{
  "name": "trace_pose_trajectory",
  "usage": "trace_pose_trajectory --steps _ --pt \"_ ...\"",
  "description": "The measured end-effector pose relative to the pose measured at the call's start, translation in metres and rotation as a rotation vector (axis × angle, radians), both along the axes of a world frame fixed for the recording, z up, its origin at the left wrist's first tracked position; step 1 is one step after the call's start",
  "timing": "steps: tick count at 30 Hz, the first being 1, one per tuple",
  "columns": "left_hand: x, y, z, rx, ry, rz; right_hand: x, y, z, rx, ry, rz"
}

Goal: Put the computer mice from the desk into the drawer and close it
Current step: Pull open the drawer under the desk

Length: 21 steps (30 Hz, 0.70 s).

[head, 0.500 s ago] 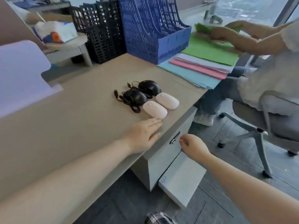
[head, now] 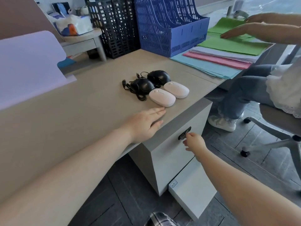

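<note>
L hand (head: 145, 123) lies flat, open, empty on desk (head: 81, 115) just before 4 mice (head: 158, 88); R hand (head: 194, 142) fingers pinch drawer (head: 177, 149) handle (head: 184, 135) below desk edge

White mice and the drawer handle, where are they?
Near white mouse (head: 162, 99), head view, top shell.
Far white mouse (head: 176, 89), head view, top shell.
Drawer handle (head: 183, 135), head view, dark plate.

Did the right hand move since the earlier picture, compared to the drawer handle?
Yes. The right hand moved up to the black drawer handle; its fingertips now touch it.
</note>
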<state>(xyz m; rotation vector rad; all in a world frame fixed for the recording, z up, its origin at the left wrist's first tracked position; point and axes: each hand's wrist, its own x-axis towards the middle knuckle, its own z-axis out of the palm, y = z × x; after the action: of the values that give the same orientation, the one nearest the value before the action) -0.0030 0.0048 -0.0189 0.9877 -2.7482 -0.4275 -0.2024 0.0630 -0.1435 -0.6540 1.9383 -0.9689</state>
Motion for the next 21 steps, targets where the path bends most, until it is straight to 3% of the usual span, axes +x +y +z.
trace_pose_trajectory --steps 19,21 --pt "0.000 0.003 -0.001 -0.041 0.006 0.019 -0.009 0.024 0.002 0.000 -0.121 0.016" --pt "0.000 0.004 -0.001 -0.030 0.002 0.027 -0.019 0.040 0.002 -0.016 0.045 0.026"
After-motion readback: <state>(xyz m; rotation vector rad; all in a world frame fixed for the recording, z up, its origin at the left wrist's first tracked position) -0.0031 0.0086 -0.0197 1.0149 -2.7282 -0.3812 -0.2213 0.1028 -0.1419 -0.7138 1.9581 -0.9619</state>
